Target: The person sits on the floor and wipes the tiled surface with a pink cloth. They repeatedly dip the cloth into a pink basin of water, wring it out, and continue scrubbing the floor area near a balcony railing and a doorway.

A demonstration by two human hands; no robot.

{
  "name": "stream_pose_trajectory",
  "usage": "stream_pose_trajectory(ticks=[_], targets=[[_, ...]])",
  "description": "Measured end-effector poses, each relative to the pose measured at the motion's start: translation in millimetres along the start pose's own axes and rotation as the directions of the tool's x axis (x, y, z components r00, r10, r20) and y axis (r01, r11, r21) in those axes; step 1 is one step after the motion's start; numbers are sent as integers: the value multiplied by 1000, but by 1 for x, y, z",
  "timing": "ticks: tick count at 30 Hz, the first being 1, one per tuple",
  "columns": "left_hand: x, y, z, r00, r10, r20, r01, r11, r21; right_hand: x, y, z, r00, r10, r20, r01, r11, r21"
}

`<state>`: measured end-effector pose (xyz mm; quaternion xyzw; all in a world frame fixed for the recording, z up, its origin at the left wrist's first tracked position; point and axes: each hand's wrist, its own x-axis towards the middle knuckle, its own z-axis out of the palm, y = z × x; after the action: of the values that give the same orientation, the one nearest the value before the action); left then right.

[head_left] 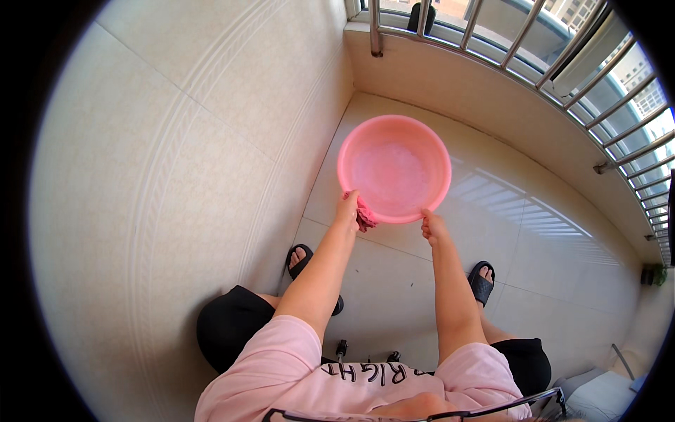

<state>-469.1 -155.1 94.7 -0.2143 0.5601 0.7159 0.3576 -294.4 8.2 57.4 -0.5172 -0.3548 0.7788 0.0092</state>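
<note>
A round pink plastic basin [395, 169] stands in front of me on the tiled floor, with a little cloudy whitish liquid or film over its bottom. At its near left rim my left hand [349, 207] is closed around a crumpled dark pink cloth [365, 216]; the cloth hides part of the rim. My right hand [433, 226] pinches the near right rim, thumb uppermost and fingers curled beneath. Both arms reach straight forward, and the basin looks roughly level.
My feet in black slides [481, 283] are planted wide on either side. Beige tiled wall [190, 141] rises on the left. A low wall [450, 81] with metal window bars [520, 35] curves along the far and right sides. Small wheels [342, 347] show beneath me; a potted plant [657, 274] sits far right.
</note>
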Motion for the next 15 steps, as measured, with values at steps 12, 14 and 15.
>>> stream_pose_trajectory(ticks=[12,14,15], targets=[[0,-11,31,989,-138,57,140,990,-26,31,-76,-27,994,-9,-112,2,998,-56],[-2,-11,41,989,-136,58,137,990,-19,42,-91,-32,988,-41,-151,19,990,-141],[-4,-11,49,988,-143,52,144,989,-14,48,-97,-37,982,-63,-178,33,986,-165]])
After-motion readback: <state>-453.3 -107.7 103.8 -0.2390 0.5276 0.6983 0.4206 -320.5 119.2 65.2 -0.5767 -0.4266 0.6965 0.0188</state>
